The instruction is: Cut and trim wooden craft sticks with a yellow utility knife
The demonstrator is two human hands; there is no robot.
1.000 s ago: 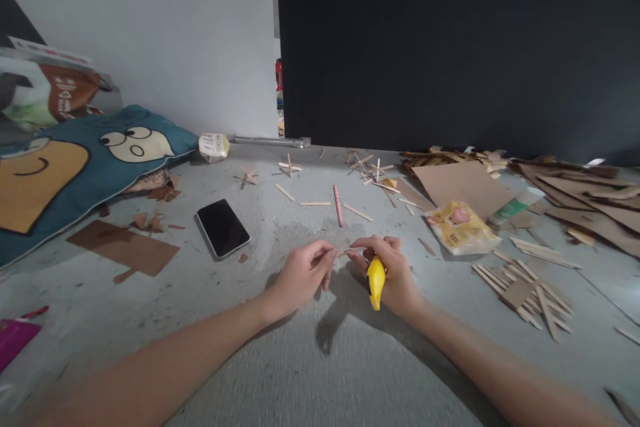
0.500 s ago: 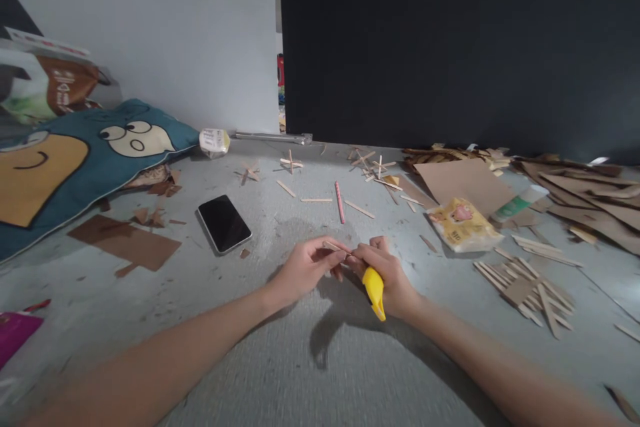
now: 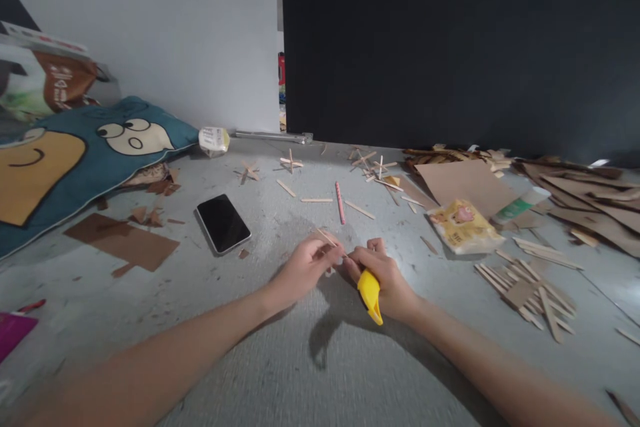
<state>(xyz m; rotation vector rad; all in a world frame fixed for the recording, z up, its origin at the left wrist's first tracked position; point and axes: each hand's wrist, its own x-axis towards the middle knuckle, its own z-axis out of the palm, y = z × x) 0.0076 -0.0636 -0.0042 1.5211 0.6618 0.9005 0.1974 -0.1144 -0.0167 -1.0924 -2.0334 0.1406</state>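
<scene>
My left hand (image 3: pixel 300 270), fingers pinched, grips a thin wooden craft stick (image 3: pixel 326 236) that slants down toward my other hand. My right hand (image 3: pixel 393 283) is closed around a yellow banana-shaped tool (image 3: pixel 369 293), whose rounded end sticks out below the fist. The tool's working end is hidden by the fingers, and I cannot tell what it is. Both sets of fingertips almost meet at the lower end of the stick. On the table just beyond lie a red-and-white striped pencil-like stick (image 3: pixel 340 203) and several loose craft sticks (image 3: pixel 316 200).
A phone (image 3: pixel 223 223) and cut cardboard (image 3: pixel 125 240) lie left, beside a blue cushion (image 3: pixel 105 167). Small crossed-stick pieces (image 3: pixel 291 162) stand at the back. Rightward are a yellow packet (image 3: pixel 465 227), a glue stick (image 3: pixel 523 205), a stick pile (image 3: pixel 530 293) and cardboard sheets (image 3: pixel 590 193).
The craft stick now shows more clearly above my left fingers, at a steeper slant. The yellow tool has shifted slightly left and down with my right hand.
</scene>
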